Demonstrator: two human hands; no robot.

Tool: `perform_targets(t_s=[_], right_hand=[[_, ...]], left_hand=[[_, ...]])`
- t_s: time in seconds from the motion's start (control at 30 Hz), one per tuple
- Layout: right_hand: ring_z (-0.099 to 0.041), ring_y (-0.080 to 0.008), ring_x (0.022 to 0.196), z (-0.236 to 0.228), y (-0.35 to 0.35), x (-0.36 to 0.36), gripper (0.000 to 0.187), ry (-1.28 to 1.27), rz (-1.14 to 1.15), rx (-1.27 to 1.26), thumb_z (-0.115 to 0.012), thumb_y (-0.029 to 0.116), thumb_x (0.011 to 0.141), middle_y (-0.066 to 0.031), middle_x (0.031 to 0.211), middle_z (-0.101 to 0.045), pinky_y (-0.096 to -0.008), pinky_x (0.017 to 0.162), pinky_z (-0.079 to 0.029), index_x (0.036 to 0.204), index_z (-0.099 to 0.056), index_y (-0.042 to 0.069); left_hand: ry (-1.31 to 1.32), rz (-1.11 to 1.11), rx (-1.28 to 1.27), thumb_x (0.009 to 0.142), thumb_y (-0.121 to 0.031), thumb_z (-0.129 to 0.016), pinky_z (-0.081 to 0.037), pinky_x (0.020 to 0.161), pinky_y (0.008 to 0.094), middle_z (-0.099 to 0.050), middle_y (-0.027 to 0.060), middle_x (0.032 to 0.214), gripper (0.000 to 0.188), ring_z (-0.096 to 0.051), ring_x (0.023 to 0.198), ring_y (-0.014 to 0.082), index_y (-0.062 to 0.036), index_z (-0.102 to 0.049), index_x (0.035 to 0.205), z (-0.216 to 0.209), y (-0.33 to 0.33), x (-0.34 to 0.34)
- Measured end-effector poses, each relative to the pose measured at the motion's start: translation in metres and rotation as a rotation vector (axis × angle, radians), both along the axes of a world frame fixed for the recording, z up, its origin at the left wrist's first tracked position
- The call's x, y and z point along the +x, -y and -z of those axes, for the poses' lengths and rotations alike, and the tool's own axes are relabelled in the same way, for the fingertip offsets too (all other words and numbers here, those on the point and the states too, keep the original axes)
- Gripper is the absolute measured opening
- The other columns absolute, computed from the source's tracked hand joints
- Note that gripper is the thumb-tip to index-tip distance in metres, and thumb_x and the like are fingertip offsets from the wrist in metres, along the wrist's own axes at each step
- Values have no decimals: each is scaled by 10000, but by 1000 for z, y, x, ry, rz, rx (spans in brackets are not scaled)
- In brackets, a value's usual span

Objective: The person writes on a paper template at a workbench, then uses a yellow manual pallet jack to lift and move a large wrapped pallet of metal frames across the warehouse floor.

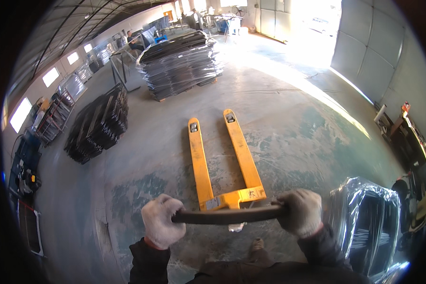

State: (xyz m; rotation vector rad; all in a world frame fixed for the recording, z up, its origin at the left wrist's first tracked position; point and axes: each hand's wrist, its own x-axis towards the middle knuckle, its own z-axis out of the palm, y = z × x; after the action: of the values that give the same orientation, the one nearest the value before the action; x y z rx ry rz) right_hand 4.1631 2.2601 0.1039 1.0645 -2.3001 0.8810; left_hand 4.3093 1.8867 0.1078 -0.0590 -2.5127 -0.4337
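Both my hands, in whitish work gloves, grip the dark handle bar (229, 217) of a yellow pallet jack. My left hand (164, 221) is closed round the bar's left end. Round its right end my right hand (300, 213) is closed in the same way. Beyond the bar, the jack's two yellow forks (245, 154) point away from me over the floor, with nothing on them. The handle hides part of the jack's base. A shoe (258, 244) shows on the floor below the bar.
Ahead stands a film-wrapped stack of dark parts (177, 66). Left of the forks lies a lower dark stack (99, 123). A film-wrapped bundle (367, 222) is close on my right. Sunlight enters by the large doorway (312, 23). A person (133, 41) is far back left.
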Motion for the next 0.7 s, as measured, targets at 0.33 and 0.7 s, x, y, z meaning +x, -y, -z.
perform_targets(t_s=[0.33, 0.7], right_hand=[[-620, -213, 584, 16, 26, 266, 177, -184, 436, 0, -927, 176, 906, 10, 702, -643, -423, 630, -490, 928, -754, 146], [-553, -184, 534, 9, 83, 406, 234, -277, 630, -12, -915, 261, 826, 19, 644, -576, -379, 630, -459, 966, -805, 109]], left_hand=[[124, 484, 31, 760, -150, -924, -618, 788, 493, -762, 63, 1009, 402, -762, 834, 331, -152, -800, 1142, 0, 69, 143], [-123, 579, -94, 622, -231, -956, -581, 669, 399, -701, -38, 941, 424, -738, 728, 203, -243, -715, 970, 17, 108, 184]])
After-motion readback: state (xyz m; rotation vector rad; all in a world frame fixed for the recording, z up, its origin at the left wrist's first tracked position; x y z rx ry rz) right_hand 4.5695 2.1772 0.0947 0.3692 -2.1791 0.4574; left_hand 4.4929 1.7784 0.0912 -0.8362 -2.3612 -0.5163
